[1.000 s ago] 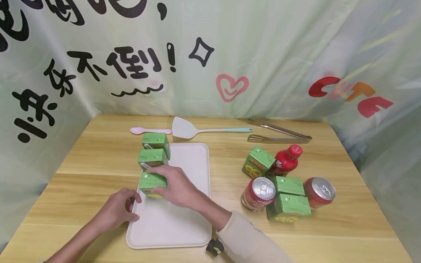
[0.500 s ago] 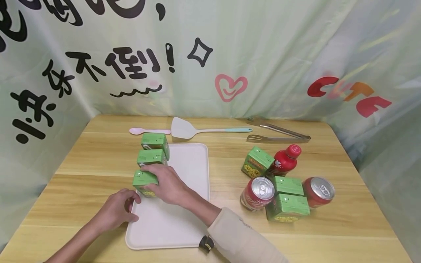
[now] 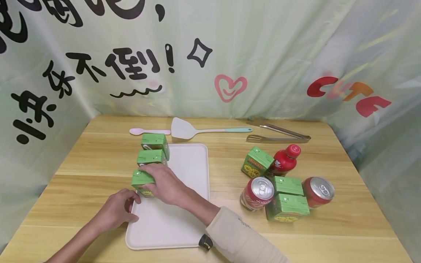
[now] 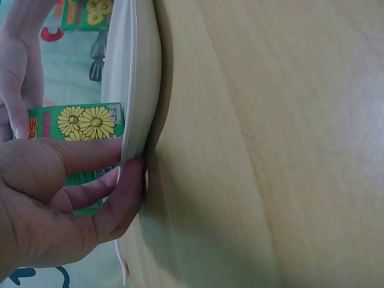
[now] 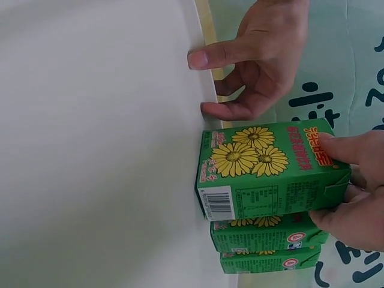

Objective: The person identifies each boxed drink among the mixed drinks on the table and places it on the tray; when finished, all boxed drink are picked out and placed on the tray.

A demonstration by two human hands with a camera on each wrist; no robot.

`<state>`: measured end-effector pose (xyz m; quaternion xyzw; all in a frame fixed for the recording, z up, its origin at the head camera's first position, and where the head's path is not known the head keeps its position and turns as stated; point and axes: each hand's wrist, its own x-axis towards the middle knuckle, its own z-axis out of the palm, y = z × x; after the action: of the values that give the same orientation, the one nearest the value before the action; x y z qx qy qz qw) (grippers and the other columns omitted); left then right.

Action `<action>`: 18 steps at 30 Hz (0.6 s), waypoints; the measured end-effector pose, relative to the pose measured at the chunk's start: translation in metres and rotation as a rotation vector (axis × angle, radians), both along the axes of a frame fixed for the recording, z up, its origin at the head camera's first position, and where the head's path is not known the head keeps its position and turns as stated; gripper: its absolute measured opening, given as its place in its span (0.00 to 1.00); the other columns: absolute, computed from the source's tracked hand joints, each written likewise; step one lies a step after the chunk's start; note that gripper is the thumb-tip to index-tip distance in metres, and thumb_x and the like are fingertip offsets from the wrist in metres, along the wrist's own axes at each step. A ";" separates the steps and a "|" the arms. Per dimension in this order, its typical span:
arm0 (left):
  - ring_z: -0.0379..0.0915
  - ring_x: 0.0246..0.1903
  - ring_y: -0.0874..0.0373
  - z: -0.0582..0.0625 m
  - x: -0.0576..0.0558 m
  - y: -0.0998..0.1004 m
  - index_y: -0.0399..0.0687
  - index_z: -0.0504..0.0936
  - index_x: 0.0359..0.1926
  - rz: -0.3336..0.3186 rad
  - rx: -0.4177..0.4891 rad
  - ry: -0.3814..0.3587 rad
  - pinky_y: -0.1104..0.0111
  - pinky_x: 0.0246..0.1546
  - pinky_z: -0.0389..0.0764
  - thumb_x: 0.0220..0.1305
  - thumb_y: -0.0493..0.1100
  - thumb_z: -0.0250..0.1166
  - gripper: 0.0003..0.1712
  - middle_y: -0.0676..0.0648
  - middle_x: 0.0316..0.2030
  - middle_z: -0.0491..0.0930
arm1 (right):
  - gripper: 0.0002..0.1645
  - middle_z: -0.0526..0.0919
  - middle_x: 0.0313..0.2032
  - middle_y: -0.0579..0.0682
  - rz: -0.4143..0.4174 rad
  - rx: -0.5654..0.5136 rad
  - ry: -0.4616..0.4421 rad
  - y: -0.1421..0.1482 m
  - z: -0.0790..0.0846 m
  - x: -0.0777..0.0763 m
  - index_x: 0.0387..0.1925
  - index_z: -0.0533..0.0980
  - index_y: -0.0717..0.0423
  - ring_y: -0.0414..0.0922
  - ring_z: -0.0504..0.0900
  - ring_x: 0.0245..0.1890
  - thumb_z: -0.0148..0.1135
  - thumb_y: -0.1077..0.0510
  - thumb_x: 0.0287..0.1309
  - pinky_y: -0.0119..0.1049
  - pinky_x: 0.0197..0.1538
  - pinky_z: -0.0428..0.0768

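A green drink carton (image 3: pixel 142 178) with yellow flowers stands on the left side of the white tray (image 3: pixel 177 223), and my right hand (image 3: pixel 166 184) grips it near its top. The right wrist view shows the thumb on the carton's flowered face (image 5: pixel 258 165). Two similar cartons stand in line behind it, the middle carton (image 3: pixel 150 156) and the far carton (image 3: pixel 154 141). My left hand (image 3: pixel 116 208) pinches the tray's left rim, just in front of the held carton. In the left wrist view, fingers (image 4: pixel 123 201) lie on both sides of the rim (image 4: pixel 138 90).
Right of the tray stand a red can (image 3: pixel 258 193), another red can (image 3: pixel 319 191), a red bottle (image 3: pixel 286 160) and several green cartons (image 3: pixel 287 208). A pink spoon (image 3: pixel 149 131), a spatula (image 3: pixel 185 128) and metal tongs (image 3: pixel 279 138) lie along the back.
My right hand has moved left with the carton, bringing it to the tray's left edge, roughly in line with the other two. The left hand has stayed on the rim.
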<state>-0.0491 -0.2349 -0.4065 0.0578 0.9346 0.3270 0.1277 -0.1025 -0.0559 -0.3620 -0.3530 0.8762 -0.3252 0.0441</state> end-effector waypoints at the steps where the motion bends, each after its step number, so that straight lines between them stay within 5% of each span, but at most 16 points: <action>1: 0.63 0.23 0.58 0.000 0.000 0.000 0.41 0.75 0.32 0.001 -0.001 -0.001 0.72 0.19 0.67 0.28 0.31 0.74 0.23 0.48 0.24 0.67 | 0.28 0.69 0.54 0.43 0.002 0.008 0.001 0.000 0.000 0.000 0.55 0.66 0.50 0.36 0.64 0.56 0.59 0.53 0.52 0.26 0.56 0.60; 9: 0.63 0.23 0.58 0.001 0.001 0.001 0.41 0.75 0.32 0.003 -0.001 -0.005 0.72 0.19 0.67 0.27 0.31 0.73 0.24 0.48 0.24 0.67 | 0.32 0.66 0.56 0.43 0.025 0.082 0.082 0.005 0.005 0.001 0.57 0.65 0.51 0.37 0.61 0.57 0.62 0.52 0.49 0.26 0.57 0.59; 18: 0.63 0.23 0.57 0.001 0.000 0.002 0.41 0.75 0.32 0.013 -0.013 -0.019 0.72 0.18 0.66 0.27 0.32 0.74 0.24 0.48 0.24 0.67 | 0.33 0.67 0.56 0.44 -0.009 -0.036 0.055 0.039 0.018 0.007 0.57 0.64 0.50 0.38 0.62 0.57 0.64 0.54 0.47 0.29 0.57 0.60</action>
<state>-0.0495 -0.2330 -0.4058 0.0480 0.9357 0.3225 0.1348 -0.0955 -0.0173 -0.3441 -0.3587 0.8725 -0.3314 0.0120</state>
